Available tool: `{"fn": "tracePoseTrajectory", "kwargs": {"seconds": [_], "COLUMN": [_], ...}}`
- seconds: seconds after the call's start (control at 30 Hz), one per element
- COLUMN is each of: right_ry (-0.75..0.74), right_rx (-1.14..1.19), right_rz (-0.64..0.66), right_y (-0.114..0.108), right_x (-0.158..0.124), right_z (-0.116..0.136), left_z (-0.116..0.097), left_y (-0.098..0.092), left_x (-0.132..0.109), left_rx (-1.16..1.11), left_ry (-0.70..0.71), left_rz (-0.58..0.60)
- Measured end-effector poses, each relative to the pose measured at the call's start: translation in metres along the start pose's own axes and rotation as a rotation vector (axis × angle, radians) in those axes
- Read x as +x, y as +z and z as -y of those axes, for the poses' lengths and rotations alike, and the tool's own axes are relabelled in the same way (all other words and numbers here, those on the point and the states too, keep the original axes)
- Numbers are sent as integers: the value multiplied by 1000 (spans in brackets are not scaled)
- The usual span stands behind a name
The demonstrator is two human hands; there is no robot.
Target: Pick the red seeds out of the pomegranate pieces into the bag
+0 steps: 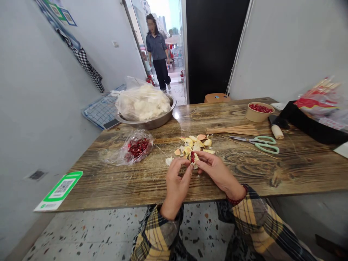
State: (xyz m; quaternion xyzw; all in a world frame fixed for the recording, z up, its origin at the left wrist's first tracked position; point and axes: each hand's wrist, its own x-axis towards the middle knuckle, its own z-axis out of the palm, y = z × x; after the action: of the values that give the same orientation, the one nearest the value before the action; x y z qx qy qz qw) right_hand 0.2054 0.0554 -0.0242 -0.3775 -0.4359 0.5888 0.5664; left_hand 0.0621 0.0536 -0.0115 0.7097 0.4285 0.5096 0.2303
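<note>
Between my hands is a small pomegranate piece [193, 157] with red seeds and pale pith. My left hand [176, 177] has thumb and fingertips closed on its near left side. My right hand [214, 168] pinches it from the right. Just beyond my fingers lies a heap of pomegranate peel [199, 143], yellow and orange with white pith. To the left, a clear plastic bag [148, 146] holds loose red pomegranate seeds [137, 148]. A paper bowl [257, 115] at the back right is filled with more red seeds.
A metal basin [154, 124] carries a bag of white, lumpy stuff [144, 103]. Right of the peel lie thin wooden sticks [233, 129], green-handled scissors [265, 143] and a wooden-handled tool [277, 132]. Bagged skewers [320, 96] stand far right. A person [157, 50] is in the doorway.
</note>
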Motion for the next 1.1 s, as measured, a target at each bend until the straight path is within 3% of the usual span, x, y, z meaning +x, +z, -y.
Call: {"fn": "tracePoseTrajectory", "kwargs": {"seconds": [0.4,0.93,1.1], "right_ry": [16,-9,-49], "right_rx": [0,6,-18], "right_rz": [73,10,-17], "right_y": [-3,-1,0], "right_x": [-2,-2,-1], "right_z": [3,3,2], "left_z": [-2,0,5], "left_y": [-4,1,3], "left_x": [1,3,1], "left_rx": [-163,-132,-209], "left_ry": [-196,-114,-223], "left_rz": [29,25,15]}}
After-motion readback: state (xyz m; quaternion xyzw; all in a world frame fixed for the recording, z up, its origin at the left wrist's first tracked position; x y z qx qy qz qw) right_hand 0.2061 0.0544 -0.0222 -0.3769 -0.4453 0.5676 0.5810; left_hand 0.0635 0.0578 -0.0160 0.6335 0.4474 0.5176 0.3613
